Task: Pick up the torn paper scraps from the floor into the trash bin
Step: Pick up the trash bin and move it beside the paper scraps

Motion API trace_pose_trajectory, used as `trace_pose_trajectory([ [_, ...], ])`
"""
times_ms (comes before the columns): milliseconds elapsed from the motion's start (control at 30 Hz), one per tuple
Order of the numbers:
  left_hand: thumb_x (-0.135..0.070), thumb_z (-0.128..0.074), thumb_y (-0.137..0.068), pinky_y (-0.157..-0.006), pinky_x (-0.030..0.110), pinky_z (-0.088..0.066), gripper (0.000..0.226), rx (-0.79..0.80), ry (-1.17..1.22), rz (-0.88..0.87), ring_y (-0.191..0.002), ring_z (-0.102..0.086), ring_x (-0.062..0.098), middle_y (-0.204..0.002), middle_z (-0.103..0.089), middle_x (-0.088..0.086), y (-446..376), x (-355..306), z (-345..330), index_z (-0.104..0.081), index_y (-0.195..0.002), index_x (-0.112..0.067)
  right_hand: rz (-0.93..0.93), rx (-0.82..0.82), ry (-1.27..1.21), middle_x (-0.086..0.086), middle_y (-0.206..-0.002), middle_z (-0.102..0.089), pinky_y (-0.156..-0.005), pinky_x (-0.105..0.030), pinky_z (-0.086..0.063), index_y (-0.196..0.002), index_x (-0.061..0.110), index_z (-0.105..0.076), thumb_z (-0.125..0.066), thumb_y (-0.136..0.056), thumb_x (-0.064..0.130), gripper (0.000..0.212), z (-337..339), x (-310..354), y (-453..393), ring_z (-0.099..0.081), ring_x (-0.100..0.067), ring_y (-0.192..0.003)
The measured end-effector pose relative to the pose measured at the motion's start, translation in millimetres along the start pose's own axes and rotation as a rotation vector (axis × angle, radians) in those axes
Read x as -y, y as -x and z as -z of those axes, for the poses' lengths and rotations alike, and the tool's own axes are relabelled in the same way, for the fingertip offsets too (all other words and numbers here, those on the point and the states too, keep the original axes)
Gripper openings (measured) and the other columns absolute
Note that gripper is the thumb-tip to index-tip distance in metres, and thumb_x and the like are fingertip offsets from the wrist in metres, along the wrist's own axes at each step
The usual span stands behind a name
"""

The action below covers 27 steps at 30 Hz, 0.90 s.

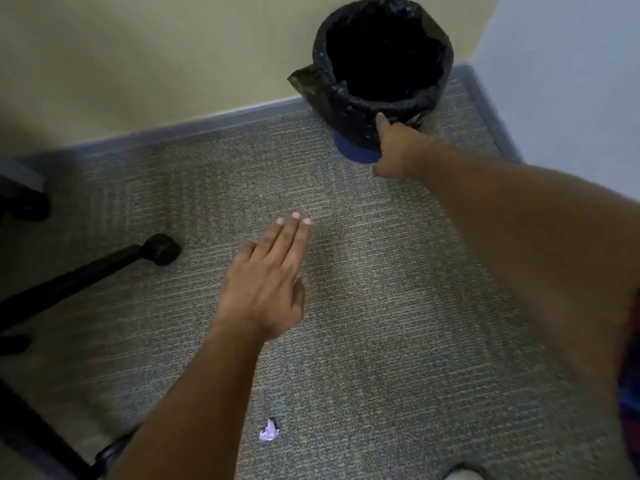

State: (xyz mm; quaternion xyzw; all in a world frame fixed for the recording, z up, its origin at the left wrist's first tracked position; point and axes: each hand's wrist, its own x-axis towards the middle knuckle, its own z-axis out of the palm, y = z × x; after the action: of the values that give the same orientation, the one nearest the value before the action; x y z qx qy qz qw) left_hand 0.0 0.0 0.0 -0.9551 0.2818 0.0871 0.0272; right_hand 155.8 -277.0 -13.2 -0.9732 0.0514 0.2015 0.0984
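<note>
A small white torn paper scrap [269, 432] lies on the grey carpet near the bottom, just right of my left forearm. The trash bin [349, 109], blue with a black bag liner, stands in the far corner against the wall. My right hand [398, 147] is stretched out and touches the bin's front wall below the rim, thumb up against the liner. Its fingers are hidden, so whether it grips anything is unclear. Over the middle of the carpet hovers my left hand [266, 289], flat and holding nothing.
A black office chair base with a caster [162, 249] reaches in from the left. Another chair leg [41, 441] crosses the lower left corner. Cream wall and grey baseboard [207, 121] bound the floor behind; a white wall [571, 81] closes the right.
</note>
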Motion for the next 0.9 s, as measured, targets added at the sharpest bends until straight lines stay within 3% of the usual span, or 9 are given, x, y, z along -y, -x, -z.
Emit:
trace_pose_trajectory([
  [133,-0.046,-0.028,-0.095,-0.115,0.044,-0.021,0.077,0.015,0.008,-0.004,-0.148,-0.001,0.019,-0.161,0.009,0.004,-10,1,-13,0.014,-0.151,-0.015,0.046,-0.173,0.102,-0.015,-0.163,-0.003,-0.096,-0.051,-0.051,-0.161,0.021,-0.002,-0.067,-0.093,0.020,0.094,-5,-11,-7,-0.045,-0.045,-0.127],
  [233,-0.047,-0.026,-0.096,-0.115,0.043,-0.020,0.075,-0.010,0.005,-0.006,-0.148,0.000,0.019,-0.161,0.008,0.005,-21,0,-19,0.013,-0.152,-0.015,0.021,-0.145,0.081,-0.010,-0.166,0.007,-0.096,-0.052,-0.051,-0.161,0.022,0.004,-0.066,-0.094,0.018,0.097,3,-9,-21,-0.049,-0.044,-0.124],
  [333,-0.047,-0.025,-0.096,-0.116,0.043,-0.018,0.074,-0.013,0.041,0.032,-0.148,0.000,0.019,-0.161,0.007,0.004,-24,-4,-25,0.013,-0.152,-0.015,-0.023,-0.176,0.136,-0.020,-0.155,-0.020,-0.087,-0.051,-0.050,-0.159,0.013,-0.013,-0.062,-0.094,0.009,0.081,1,-1,-20,-0.054,-0.048,-0.116],
  [400,-0.047,-0.023,-0.097,-0.116,0.043,-0.018,0.073,-0.011,0.048,0.033,-0.148,0.001,0.020,-0.161,0.009,0.005,-24,-7,-29,0.015,-0.151,-0.015,-0.025,-0.286,0.238,-0.023,-0.139,-0.037,-0.071,-0.048,-0.044,-0.146,0.006,-0.035,-0.056,-0.095,0.000,0.055,-5,3,-8,-0.060,-0.049,-0.106],
  [500,-0.047,-0.022,-0.097,-0.116,0.043,-0.019,0.074,0.002,0.047,0.031,-0.148,0.001,0.019,-0.161,0.010,0.004,-22,-9,-28,0.016,-0.151,-0.015,0.094,-0.368,0.425,-0.025,-0.126,-0.049,-0.060,-0.044,-0.041,-0.128,-0.003,-0.049,-0.048,-0.095,-0.004,0.033,-22,2,12,-0.067,-0.044,-0.090],
  [600,-0.048,-0.024,-0.096,-0.115,0.043,-0.020,0.075,0.000,0.067,0.057,-0.148,-0.001,0.020,-0.161,0.009,0.005,-23,-14,-22,0.015,-0.151,-0.014,0.253,-0.333,0.611,-0.023,-0.113,-0.056,-0.053,-0.039,-0.041,-0.121,-0.006,-0.052,-0.048,-0.091,-0.008,0.031,-34,-9,28,-0.070,-0.036,-0.077],
  [700,-0.048,-0.024,-0.097,-0.115,0.043,-0.019,0.075,-0.023,0.094,0.074,-0.148,-0.001,0.019,-0.161,0.009,0.005,-24,-23,-16,0.013,-0.151,-0.014,0.338,-0.287,0.789,-0.014,-0.097,-0.061,-0.044,-0.031,-0.036,-0.105,0.002,-0.059,-0.062,-0.084,0.000,0.022,-36,-19,47,-0.067,-0.025,-0.062],
  [800,-0.048,-0.024,-0.097,-0.115,0.045,-0.020,0.074,-0.042,0.147,0.101,-0.148,0.000,0.019,-0.161,0.009,0.004,-18,-34,-9,0.012,-0.152,-0.014,0.449,-0.373,0.903,-0.005,-0.076,-0.059,-0.039,-0.023,-0.028,-0.085,0.011,-0.061,-0.068,-0.074,0.008,0.013,-38,-26,63,-0.056,-0.016,-0.041],
  [900,-0.049,-0.022,-0.097,-0.114,0.044,-0.020,0.072,-0.054,0.198,0.103,-0.148,0.000,0.018,-0.161,0.008,0.003,-2,-44,2,0.009,-0.152,-0.015,0.568,-0.469,0.859,-0.005,-0.076,-0.057,-0.040,-0.024,-0.026,-0.086,0.012,-0.061,-0.060,-0.079,0.011,0.008,-38,-22,94,-0.055,-0.017,-0.040],
])
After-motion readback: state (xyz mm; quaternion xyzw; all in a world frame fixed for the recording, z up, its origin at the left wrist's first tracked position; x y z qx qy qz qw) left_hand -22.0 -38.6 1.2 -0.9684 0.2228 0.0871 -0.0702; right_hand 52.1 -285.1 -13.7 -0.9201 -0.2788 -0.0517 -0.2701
